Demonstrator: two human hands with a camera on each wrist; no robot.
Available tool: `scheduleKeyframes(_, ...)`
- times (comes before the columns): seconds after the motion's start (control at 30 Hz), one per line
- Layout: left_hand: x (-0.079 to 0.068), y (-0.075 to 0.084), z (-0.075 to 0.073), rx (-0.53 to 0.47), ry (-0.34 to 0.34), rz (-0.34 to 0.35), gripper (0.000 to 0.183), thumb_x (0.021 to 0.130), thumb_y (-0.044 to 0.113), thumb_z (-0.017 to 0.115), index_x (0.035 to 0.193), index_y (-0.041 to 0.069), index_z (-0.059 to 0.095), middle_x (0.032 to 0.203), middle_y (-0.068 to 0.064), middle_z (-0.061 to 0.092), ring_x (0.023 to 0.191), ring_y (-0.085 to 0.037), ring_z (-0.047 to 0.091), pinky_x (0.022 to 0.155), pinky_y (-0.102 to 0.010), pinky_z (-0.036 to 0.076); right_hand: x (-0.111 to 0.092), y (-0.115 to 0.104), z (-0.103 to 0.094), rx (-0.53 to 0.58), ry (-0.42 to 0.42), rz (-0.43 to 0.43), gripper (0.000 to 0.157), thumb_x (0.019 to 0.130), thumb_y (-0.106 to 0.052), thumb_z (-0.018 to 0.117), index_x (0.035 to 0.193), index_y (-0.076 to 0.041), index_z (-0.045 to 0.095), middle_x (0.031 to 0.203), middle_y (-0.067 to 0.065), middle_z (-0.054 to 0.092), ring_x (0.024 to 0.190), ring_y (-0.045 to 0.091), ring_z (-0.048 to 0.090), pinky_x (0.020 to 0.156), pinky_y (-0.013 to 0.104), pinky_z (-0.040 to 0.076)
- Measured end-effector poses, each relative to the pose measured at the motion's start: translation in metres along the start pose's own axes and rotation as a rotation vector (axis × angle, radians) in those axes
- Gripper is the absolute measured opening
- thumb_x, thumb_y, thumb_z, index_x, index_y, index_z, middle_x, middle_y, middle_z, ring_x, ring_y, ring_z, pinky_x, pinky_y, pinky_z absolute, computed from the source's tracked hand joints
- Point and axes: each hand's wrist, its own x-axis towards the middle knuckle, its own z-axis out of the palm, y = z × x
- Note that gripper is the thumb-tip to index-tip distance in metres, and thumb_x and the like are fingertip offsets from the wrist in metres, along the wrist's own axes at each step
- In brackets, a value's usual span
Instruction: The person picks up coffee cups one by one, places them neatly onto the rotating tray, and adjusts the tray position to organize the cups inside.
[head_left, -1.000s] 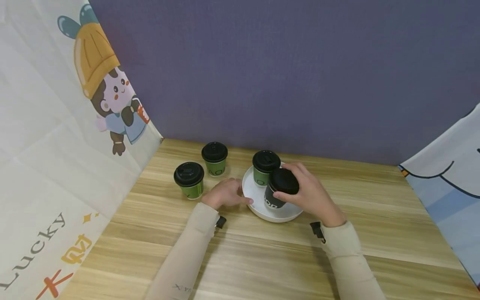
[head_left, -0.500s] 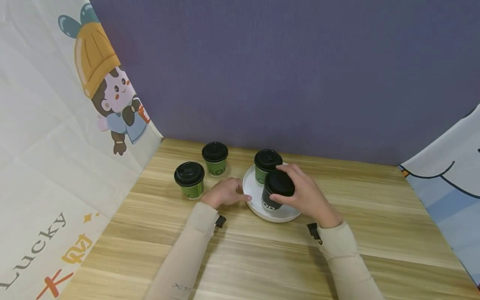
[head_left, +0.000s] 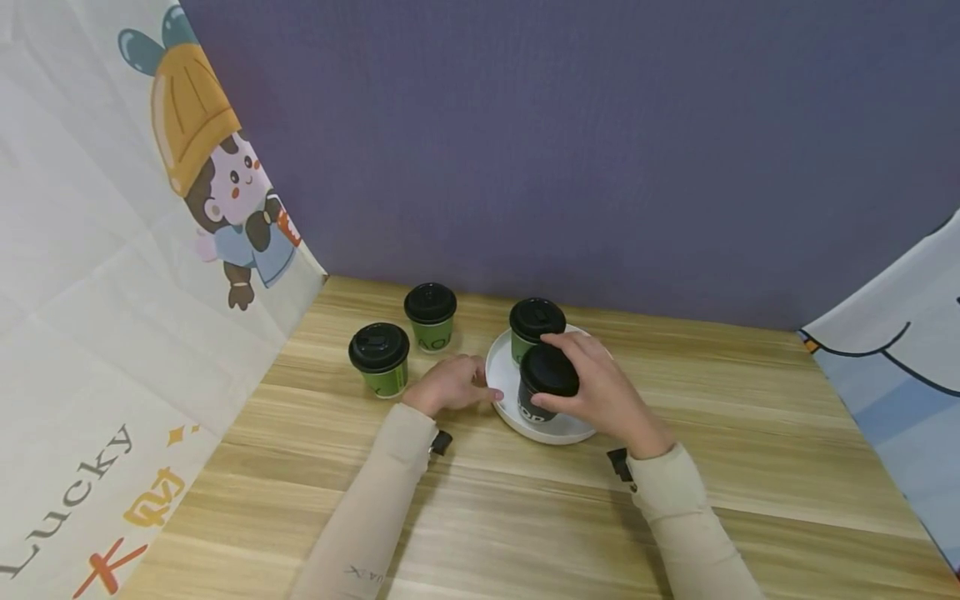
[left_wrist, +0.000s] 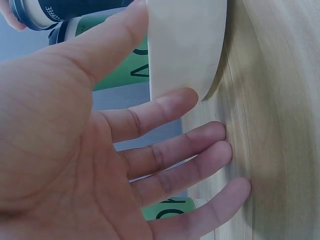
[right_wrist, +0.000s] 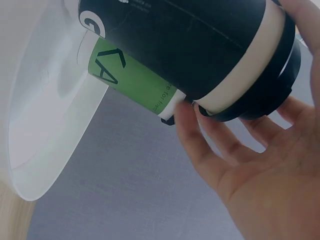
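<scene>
- Cup, black [head_left: 534, 408], within the plate [head_left: 505, 377] beside a green cup [head_left: 522, 347];
- right hand [head_left: 600, 400] curled round its lid [head_left: 547, 368], presumably for control;
- left hand [head_left: 453, 387], loosely extended, touches plate, likely steadying it.

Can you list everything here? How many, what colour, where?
Table: 1, light wood, foreground.
Plate: 1, white, on the table.
Green cups: 3, black-lidded, one on the plate, two left of it.
Dark cup: 1, black-lidded, over the plate.
Backdrop: 1, blue-grey, behind.
Printed cloths: 2, white and coloured, either side.
Wrist devices: 2, black, one per wrist.
Left hand: 1, beige-sleeved, touching the plate.
Right hand: 1, beige-sleeved, gripping the dark cup.
</scene>
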Motion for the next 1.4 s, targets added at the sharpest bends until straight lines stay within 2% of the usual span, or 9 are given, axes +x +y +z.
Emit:
scheduleKeyframes(0.23, 0.001, 0.0, 0.0, 0.01, 0.006, 0.007, 0.038, 0.083, 0.053, 0.068, 0.098, 0.018, 0.063, 0.093, 0.005, 0.066, 0.085, -0.014, 0.059, 0.077, -0.031, 0.048, 0.002, -0.002, 0.004, -0.052, 0.025, -0.03, 0.083, 0.071, -0.055, 0.079, 0.14, -0.022, 0.046, 0.137, -0.001, 0.053, 0.116, 0.023, 0.046, 0.098, 0.048, 0.042)
scheduleKeyframes(0.7, 0.001, 0.0, -0.002, 0.048, 0.026, 0.034, 0.032, 0.087, 0.049, 0.066, 0.091, 0.017, 0.063, 0.084, 0.005, 0.064, 0.078, -0.015, 0.056, 0.072, -0.029, 0.046, 0.004, -0.006, 0.013, -0.039, 0.044, -0.076, 0.079, 0.075, -0.053, 0.076, 0.139, -0.017, 0.047, 0.137, 0.002, 0.051, 0.111, 0.023, 0.045, 0.092, 0.045, 0.043)
scheduleKeyframes(0.97, 0.003, -0.002, 0.0, 0.05, 0.034, 0.05, 0.028, 0.089, 0.045, 0.064, 0.092, 0.017, 0.063, 0.086, 0.004, 0.065, 0.081, -0.014, 0.058, 0.075, -0.031, 0.047, 0.005, -0.009, 0.021, -0.057, 0.065, -0.067, 0.075, 0.076, -0.052, 0.075, 0.136, -0.014, 0.049, 0.139, 0.006, 0.049, 0.114, 0.026, 0.045, 0.096, 0.048, 0.041)
scheduleKeyframes(1.4, 0.005, -0.002, 0.003, 0.055, 0.051, 0.058, 0.029, 0.09, 0.043, 0.064, 0.094, 0.015, 0.064, 0.087, 0.002, 0.066, 0.08, -0.015, 0.057, 0.075, -0.032, 0.047, 0.006, -0.008, 0.03, -0.062, 0.101, -0.058, 0.073, 0.078, -0.051, 0.073, 0.136, -0.014, 0.05, 0.141, 0.007, 0.046, 0.113, 0.027, 0.043, 0.096, 0.048, 0.041)
